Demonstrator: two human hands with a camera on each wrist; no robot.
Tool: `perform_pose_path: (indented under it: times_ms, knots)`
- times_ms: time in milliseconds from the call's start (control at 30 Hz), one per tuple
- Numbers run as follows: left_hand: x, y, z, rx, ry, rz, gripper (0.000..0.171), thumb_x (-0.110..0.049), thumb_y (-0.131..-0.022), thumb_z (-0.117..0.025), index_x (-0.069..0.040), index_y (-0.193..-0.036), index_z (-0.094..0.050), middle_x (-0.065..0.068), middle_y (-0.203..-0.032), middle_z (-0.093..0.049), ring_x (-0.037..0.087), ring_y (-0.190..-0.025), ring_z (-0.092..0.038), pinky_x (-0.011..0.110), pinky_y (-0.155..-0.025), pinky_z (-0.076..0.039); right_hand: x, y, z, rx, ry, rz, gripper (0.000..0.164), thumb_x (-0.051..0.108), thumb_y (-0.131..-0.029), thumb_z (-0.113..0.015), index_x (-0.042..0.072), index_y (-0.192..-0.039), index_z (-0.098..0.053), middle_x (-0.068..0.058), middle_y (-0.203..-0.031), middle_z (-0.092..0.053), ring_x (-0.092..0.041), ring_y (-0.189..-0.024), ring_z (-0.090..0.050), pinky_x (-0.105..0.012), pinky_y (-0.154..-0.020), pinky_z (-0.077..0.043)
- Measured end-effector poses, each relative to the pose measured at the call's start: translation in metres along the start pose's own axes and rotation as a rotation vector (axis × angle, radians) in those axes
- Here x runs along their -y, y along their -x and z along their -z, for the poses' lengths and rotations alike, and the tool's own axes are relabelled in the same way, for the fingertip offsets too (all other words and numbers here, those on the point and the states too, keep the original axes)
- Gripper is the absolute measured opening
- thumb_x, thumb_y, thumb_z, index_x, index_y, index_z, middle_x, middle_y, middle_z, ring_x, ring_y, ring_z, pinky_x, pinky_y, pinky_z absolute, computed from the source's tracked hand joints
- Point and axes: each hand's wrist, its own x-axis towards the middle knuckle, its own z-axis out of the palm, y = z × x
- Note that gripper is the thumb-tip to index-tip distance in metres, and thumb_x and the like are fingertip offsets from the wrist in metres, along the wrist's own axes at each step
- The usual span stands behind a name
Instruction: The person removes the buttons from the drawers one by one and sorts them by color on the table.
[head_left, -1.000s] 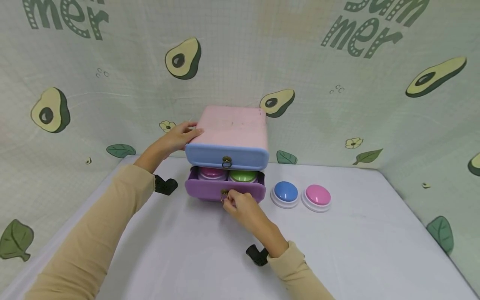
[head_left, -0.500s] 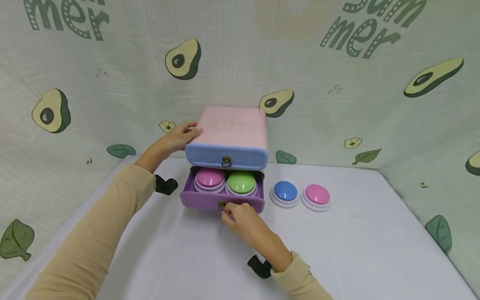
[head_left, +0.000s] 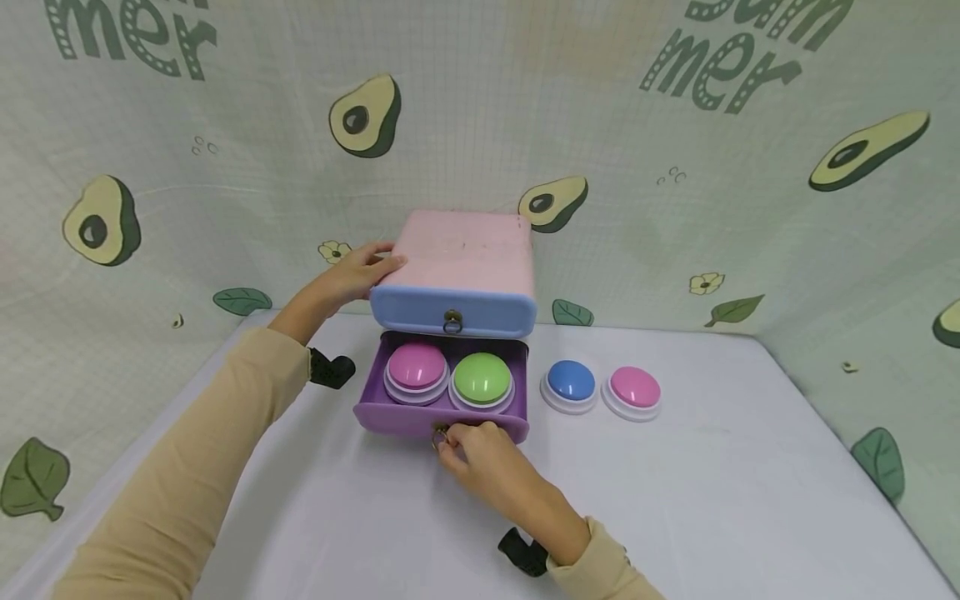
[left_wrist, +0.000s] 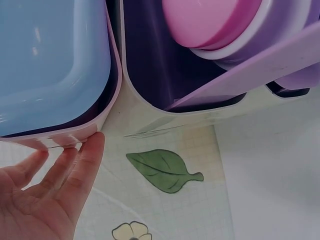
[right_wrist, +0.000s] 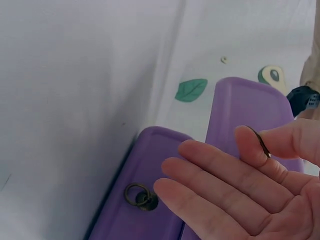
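Observation:
A small two-drawer chest (head_left: 465,250) with a pink top stands at the table's back. Its upper blue drawer (head_left: 397,312) is closed. The lower purple drawer (head_left: 401,419) is pulled out, showing a pink dome button (head_left: 416,367) and a green dome button (head_left: 482,379) side by side. Against the chest's left side rests my left hand (head_left: 355,275); in the left wrist view its fairly straight fingertips (left_wrist: 90,145) touch the pink shell. My right hand (head_left: 491,471) pinches the purple drawer's ring pull (right_wrist: 262,142) between thumb and forefinger, the other fingers extended.
On the white table (head_left: 720,467), right of the drawer, sit a blue dome button (head_left: 571,381) and another pink dome button (head_left: 635,387). The upper drawer has its own ring pull (head_left: 452,322). An avocado-print cloth (head_left: 465,117) hangs behind.
The purple drawer has slid out toward me with my right hand on its ring, uncovering more of the pink and green buttons. My left hand has stayed on the chest.

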Motion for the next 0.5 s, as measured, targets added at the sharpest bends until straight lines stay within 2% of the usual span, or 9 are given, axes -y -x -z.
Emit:
perform_pose_path:
  times_ms: [300,433,500]
  knots:
    - [-0.0016,0.001,0.0002,-0.008,0.0,0.015,0.069,-0.044,-0.096,-0.042,-0.01,-0.15,-0.014,0.021,-0.147,-0.03,0.033,-0.118,-0.048,0.046,-0.098,-0.044,0.0014,0.0008,0.0003,0.02,0.035,-0.038,0.019,0.011,-0.088,-0.059,0.008,-0.07,-0.06,0.007,-0.056,-0.048,0.002,-0.047,-0.035,-0.011,-0.043,-0.032]
    - [-0.0013,0.0001,-0.0001,-0.014,-0.005,0.014,0.069,-0.043,-0.096,-0.042,-0.009,-0.15,-0.015,0.022,-0.147,-0.03,0.033,-0.117,-0.049,0.045,-0.096,-0.045,0.0017,0.0017,0.0039,0.027,0.029,-0.053,0.024,0.013,-0.089,-0.059,0.01,-0.065,-0.057,0.009,-0.053,-0.044,0.003,-0.046,-0.034,-0.012,-0.042,-0.031]
    - [-0.0015,0.0001,-0.0002,-0.011,-0.003,0.009,0.069,-0.043,-0.096,-0.043,-0.009,-0.15,-0.014,0.022,-0.147,-0.03,0.033,-0.117,-0.049,0.046,-0.096,-0.045,0.0018,0.0022,0.0079,0.042,0.024,-0.065,0.023,0.014,-0.089,-0.059,0.01,-0.067,-0.06,0.009,-0.054,-0.047,0.002,-0.046,-0.036,-0.013,-0.043,-0.033]
